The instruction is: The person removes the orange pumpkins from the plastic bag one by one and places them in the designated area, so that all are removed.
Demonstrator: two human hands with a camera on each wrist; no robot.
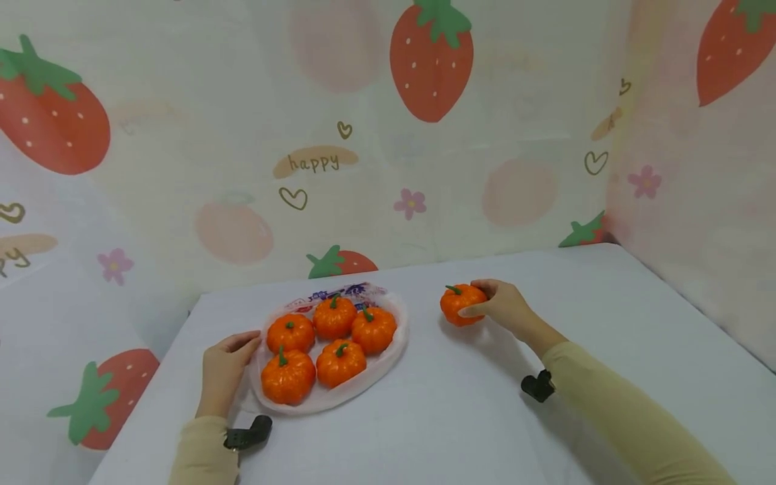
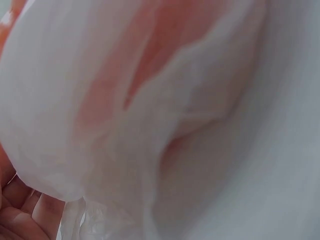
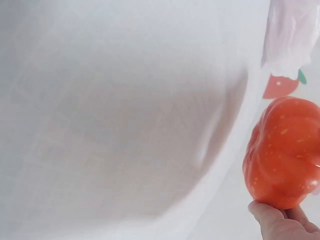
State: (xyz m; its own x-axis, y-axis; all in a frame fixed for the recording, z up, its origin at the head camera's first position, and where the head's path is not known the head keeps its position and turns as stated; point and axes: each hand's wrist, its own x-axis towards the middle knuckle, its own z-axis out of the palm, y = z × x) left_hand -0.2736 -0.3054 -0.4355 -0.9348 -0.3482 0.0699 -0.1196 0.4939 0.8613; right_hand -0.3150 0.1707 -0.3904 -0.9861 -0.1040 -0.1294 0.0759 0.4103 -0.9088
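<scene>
My right hand [image 1: 506, 308] grips a small orange pumpkin [image 1: 462, 306] with a green stem, held just above the table to the right of a white plastic bag. In the right wrist view the pumpkin [image 3: 285, 155] sits between thumb and fingers. The bag [image 1: 382, 367] lies with its mouth spread wide, and several like pumpkins [image 1: 333, 316] rest in it. At the bag's left rim my left hand [image 1: 225, 370] pinches the plastic between thumb and fingers. Close up in the left wrist view the bag [image 2: 125, 150] fills most of the picture, blurred, with part of the left hand at the lower left.
A white cloth covers the table [image 1: 436, 417]. Behind it hangs a curtain [image 1: 436, 155] printed with strawberries, and a similar pink-toned one stands on the right. Printed lettering shows on the bag's far side. Each wrist carries a small black camera.
</scene>
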